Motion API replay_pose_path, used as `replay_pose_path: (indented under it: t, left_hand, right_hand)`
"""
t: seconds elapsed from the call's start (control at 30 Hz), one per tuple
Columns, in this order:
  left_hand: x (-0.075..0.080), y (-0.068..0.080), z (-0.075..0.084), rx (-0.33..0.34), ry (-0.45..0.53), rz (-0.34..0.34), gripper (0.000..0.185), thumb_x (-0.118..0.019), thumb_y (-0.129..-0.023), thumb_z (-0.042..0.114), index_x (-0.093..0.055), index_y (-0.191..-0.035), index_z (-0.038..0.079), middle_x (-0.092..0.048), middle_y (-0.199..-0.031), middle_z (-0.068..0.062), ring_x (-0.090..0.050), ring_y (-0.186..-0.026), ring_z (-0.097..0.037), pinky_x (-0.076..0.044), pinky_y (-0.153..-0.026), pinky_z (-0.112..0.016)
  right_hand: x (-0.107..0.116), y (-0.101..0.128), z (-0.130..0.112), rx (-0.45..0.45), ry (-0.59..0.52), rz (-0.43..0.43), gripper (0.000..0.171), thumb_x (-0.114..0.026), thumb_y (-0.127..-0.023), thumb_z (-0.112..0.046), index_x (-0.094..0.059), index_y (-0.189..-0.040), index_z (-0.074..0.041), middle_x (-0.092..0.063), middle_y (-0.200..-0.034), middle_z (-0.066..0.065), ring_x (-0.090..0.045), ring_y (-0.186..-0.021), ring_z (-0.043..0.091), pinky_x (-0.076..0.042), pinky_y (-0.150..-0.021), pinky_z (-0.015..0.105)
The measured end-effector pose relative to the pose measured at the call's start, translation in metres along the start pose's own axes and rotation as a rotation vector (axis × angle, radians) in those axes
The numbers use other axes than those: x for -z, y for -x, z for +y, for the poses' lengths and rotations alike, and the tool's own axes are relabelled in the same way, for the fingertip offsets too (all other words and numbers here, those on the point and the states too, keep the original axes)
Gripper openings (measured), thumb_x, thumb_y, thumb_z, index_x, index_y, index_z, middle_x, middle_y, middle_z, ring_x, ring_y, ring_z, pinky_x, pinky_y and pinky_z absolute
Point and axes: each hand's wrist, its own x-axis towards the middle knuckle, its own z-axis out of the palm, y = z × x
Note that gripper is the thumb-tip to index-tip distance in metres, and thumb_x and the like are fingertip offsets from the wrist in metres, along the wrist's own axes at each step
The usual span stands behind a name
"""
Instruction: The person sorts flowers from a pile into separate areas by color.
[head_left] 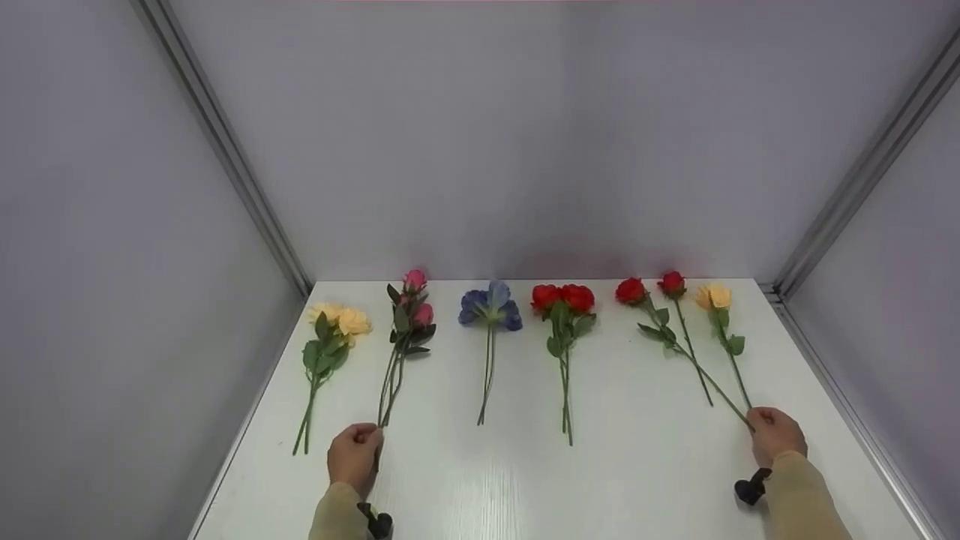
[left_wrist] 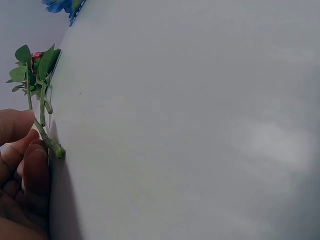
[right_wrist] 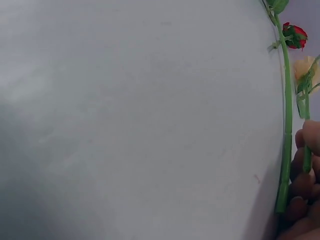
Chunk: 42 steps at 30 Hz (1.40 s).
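Six flower bunches [head_left: 490,315] lay in a row across worktop [head_left: 645,480]; stems toward near edge, blooms toward back wall [head_left: 510,135].

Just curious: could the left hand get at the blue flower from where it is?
Probably yes. The left hand sits at the pink flowers' stems, and bare table lies between it and the blue flower.

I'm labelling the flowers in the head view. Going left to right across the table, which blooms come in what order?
yellow flowers → pink roses → blue flower → paired red flowers → two single red roses → peach rose
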Motion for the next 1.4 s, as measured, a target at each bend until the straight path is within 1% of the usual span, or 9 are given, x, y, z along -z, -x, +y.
replay_pose_path:
  t: [0.2, 0.43, 0.7, 0.87, 0.97, 1.07, 1.13, 1.27, 1.4]
  left_hand:
    - [0.0, 0.002, -0.005, 0.003, -0.008, 0.011, 0.024, -0.065, -0.09, 0.025, -0.069, -0.105, 0.007, -0.064, -0.091, -0.004, -0.056, -0.083, -0.02, -0.043, -0.073, -0.034]
    - [-0.003, -0.002, -0.001, -0.028, 0.022, 0.013, 0.022, -0.065, -0.09, 0.023, -0.069, -0.104, 0.006, -0.064, -0.089, -0.003, -0.056, -0.081, -0.019, -0.044, -0.073, -0.033]
    - [-0.002, -0.005, -0.004, -0.031, 0.03, 0.019, 0.022, -0.064, -0.091, 0.023, -0.069, -0.104, 0.006, -0.065, -0.09, -0.004, -0.058, -0.084, -0.02, -0.045, -0.075, -0.035]
    - [-0.002, -0.004, -0.005, -0.014, 0.043, 0.014, 0.023, -0.063, -0.092, 0.024, -0.068, -0.106, 0.005, -0.065, -0.092, -0.005, -0.058, -0.086, -0.021, -0.045, -0.077, -0.036]
    - [-0.003, -0.001, -0.006, -0.001, 0.058, 0.004, 0.024, -0.062, -0.093, 0.024, -0.068, -0.107, 0.005, -0.065, -0.093, -0.005, -0.058, -0.087, -0.021, -0.045, -0.077, -0.036]
    - [-0.002, 0.002, -0.007, 0.005, 0.073, -0.004, 0.024, -0.062, -0.094, 0.023, -0.067, -0.108, 0.005, -0.065, -0.094, -0.006, -0.057, -0.088, -0.021, -0.045, -0.077, -0.035]
    - [-0.001, 0.002, -0.007, 0.009, 0.086, -0.003, 0.024, -0.062, -0.094, 0.023, -0.067, -0.108, 0.005, -0.064, -0.095, -0.006, -0.057, -0.088, -0.021, -0.045, -0.077, -0.035]
    - [0.002, 0.002, -0.007, 0.01, 0.116, -0.003, 0.025, -0.06, -0.095, 0.024, -0.067, -0.109, 0.005, -0.064, -0.096, -0.007, -0.058, -0.088, -0.021, -0.046, -0.077, -0.034]
    - [0.007, 0.007, -0.005, 0.017, 0.142, 0.004, 0.026, -0.058, -0.096, 0.026, -0.066, -0.111, 0.005, -0.063, -0.094, -0.007, -0.058, -0.085, -0.02, -0.047, -0.074, -0.031]
  right_hand:
    - [0.003, 0.004, 0.003, 0.011, -0.017, -0.047, 0.066, -0.032, -0.101, -0.048, -0.041, -0.136, 0.007, -0.048, -0.127, 0.028, -0.048, -0.112, 0.04, -0.041, -0.088, 0.051]
    - [0.006, 0.004, 0.006, 0.008, -0.067, -0.017, 0.064, -0.032, -0.101, -0.05, -0.044, -0.134, 0.003, -0.051, -0.124, 0.022, -0.049, -0.109, 0.034, -0.042, -0.083, 0.044]
    - [0.01, 0.011, 0.007, -0.028, -0.176, 0.025, 0.058, -0.027, -0.102, -0.04, -0.043, -0.137, 0.004, -0.051, -0.133, 0.023, -0.043, -0.122, 0.034, -0.035, -0.1, 0.048]
    - [0.011, 0.012, 0.006, -0.026, -0.165, 0.066, 0.057, -0.029, -0.102, -0.04, -0.047, -0.133, 0.004, -0.059, -0.122, 0.018, -0.047, -0.117, 0.031, -0.035, -0.099, 0.047]
    - [0.012, 0.014, 0.007, -0.049, -0.214, 0.057, 0.057, -0.033, -0.101, -0.042, -0.047, -0.133, 0.003, -0.062, -0.115, 0.009, -0.052, -0.107, 0.019, -0.035, -0.101, 0.048]
    - [0.016, 0.017, 0.007, -0.102, -0.33, 0.02, 0.056, -0.038, -0.101, -0.044, -0.047, -0.136, -0.002, -0.06, -0.108, -0.005, -0.05, -0.098, 0.004, -0.035, -0.103, 0.043]
    - [0.019, 0.019, 0.005, -0.156, -0.479, 0.0, 0.049, -0.043, -0.1, -0.042, -0.052, -0.133, -0.007, -0.058, -0.101, -0.011, -0.048, -0.093, 0.001, -0.038, -0.098, 0.035]
    - [0.026, 0.024, -0.005, -0.258, -0.859, -0.061, 0.023, -0.055, -0.098, -0.029, -0.068, -0.111, -0.016, -0.058, -0.091, -0.01, -0.044, -0.089, 0.007, -0.038, -0.082, 0.023]
    - [0.029, 0.027, -0.018, -0.336, -1.153, -0.19, 0.013, -0.058, -0.096, -0.019, -0.07, -0.1, -0.016, -0.058, -0.09, -0.006, -0.043, -0.087, 0.009, -0.035, -0.082, 0.023]
